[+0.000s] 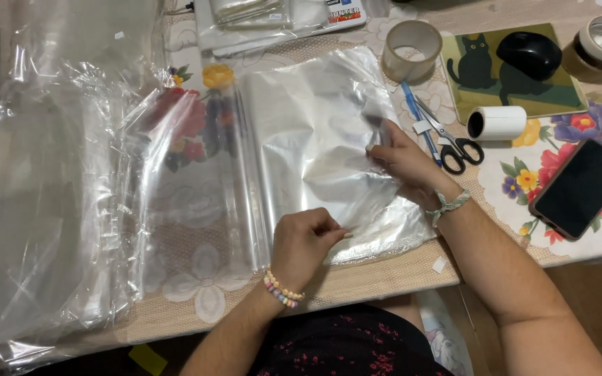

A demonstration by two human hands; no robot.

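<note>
My left hand [303,240] pinches the near edge of the thin clear plastic bag [329,146], fingers closed on the film to keep it flat near the table's front edge. My right hand [404,161] has its fingertips gripped on a fold at the bag's right side, lifting it slightly so the layers part. A heap of clear plastic sheets [50,181] lies toward the left edge; black-handled scissors [454,143] and a white label roll [497,123] sit just right of my wrist, within reach
</note>
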